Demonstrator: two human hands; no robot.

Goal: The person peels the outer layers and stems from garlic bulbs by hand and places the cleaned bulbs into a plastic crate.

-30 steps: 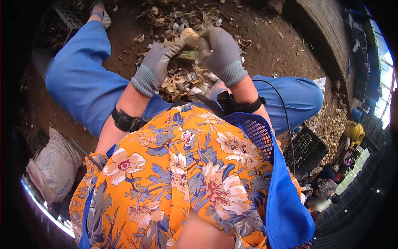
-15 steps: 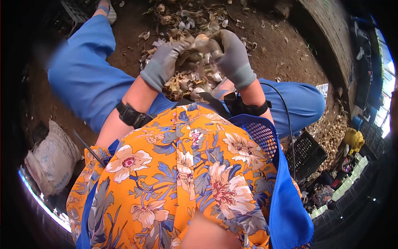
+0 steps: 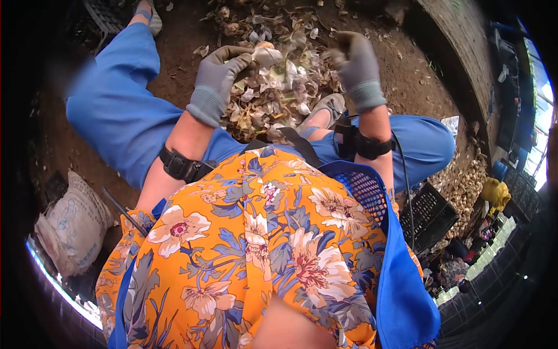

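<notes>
My left hand point(image 3: 220, 72), in a grey glove with a ribbed cuff, pinches a garlic bulb point(image 3: 268, 56) between thumb and fingers. The bulb is whitish with a brownish end, above a heap of loose garlic skins point(image 3: 258, 113). To the right of the heap, my right hand point(image 3: 358, 67), gloved the same way, is raised apart from the bulb. Its fingers are curved and spread from the thumb, slightly smeared by motion, and nothing shows in them.
My bent legs in blue trousers point(image 3: 125, 110) flank the heap on the soil. A black crate point(image 3: 429, 215) stands at the right beside many garlic bulbs point(image 3: 469, 183). A white sack point(image 3: 75, 224) sits at the left, and a concrete ledge point(image 3: 459, 52) runs along the upper right.
My hands were together at the bulb and have separated. The right hand has swung right, away from it; the left has shifted a little left with the bulb.
</notes>
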